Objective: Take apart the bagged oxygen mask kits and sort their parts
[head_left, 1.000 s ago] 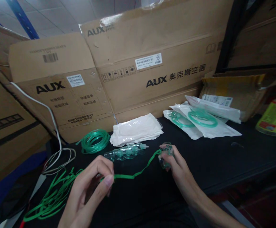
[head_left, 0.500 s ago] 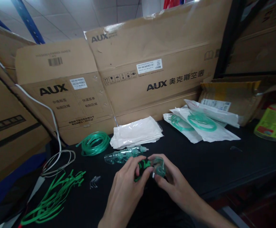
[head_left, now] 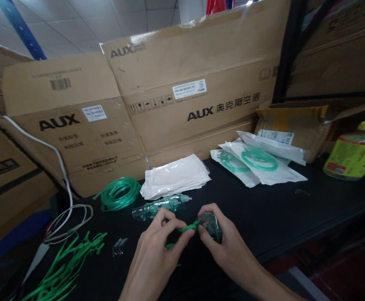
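Note:
My right hand [head_left: 222, 234] grips a clear green oxygen mask [head_left: 210, 225], with thumb and fingers around its shell. A green elastic strap [head_left: 189, 228] runs from the mask's edge to my left hand [head_left: 160, 244], whose thumb and fingers pinch it. Part of the strap is hidden behind the left fingers. Just beyond my hands, more clear green masks [head_left: 160, 207] lie nested in a row on the black table [head_left: 258, 221]. Several loose green straps [head_left: 66, 267] lie in a bundle at the left, beside small clear bent pieces [head_left: 119, 246].
A coil of green tubing [head_left: 119, 193] and a stack of white pouches [head_left: 176, 177] stand behind the masks. Packed pouches with green tubing [head_left: 264, 165] lie at the right, near a yellow-labelled bottle [head_left: 353, 154]. Cardboard [head_left: 182, 125] walls the back. A white cable [head_left: 61, 159] hangs left.
The strap is now stretched between my hands, where before it was bunched near the fingers. My left hand has moved slightly left and down; the mask has turned in my right hand. The view has shifted.

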Motion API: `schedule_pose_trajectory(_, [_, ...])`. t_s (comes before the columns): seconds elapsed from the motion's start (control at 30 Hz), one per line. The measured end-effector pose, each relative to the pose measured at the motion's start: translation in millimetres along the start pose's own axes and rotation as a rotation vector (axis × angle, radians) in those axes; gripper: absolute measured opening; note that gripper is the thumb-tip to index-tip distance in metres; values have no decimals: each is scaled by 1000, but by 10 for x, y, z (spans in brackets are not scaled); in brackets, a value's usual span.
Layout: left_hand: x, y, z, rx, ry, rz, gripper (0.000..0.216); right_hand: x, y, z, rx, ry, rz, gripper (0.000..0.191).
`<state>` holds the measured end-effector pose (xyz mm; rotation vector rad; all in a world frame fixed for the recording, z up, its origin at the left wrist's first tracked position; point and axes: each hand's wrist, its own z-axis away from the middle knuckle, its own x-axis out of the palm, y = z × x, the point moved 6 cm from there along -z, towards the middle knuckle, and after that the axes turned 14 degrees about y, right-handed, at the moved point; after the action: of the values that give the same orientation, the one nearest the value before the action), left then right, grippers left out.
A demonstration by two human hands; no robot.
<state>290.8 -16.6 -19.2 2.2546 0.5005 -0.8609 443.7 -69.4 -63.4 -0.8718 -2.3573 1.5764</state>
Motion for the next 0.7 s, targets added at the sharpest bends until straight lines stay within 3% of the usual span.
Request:
schedule_pose_trajectory(0.17, [35,3,1,-109,-80,1,25,33,-87,24,-117,-34,-9,7])
schedule_pose_trajectory(0.7, [140,16,27,-94,-142,30,17,79,-128,54,-191,-110,-49,16])
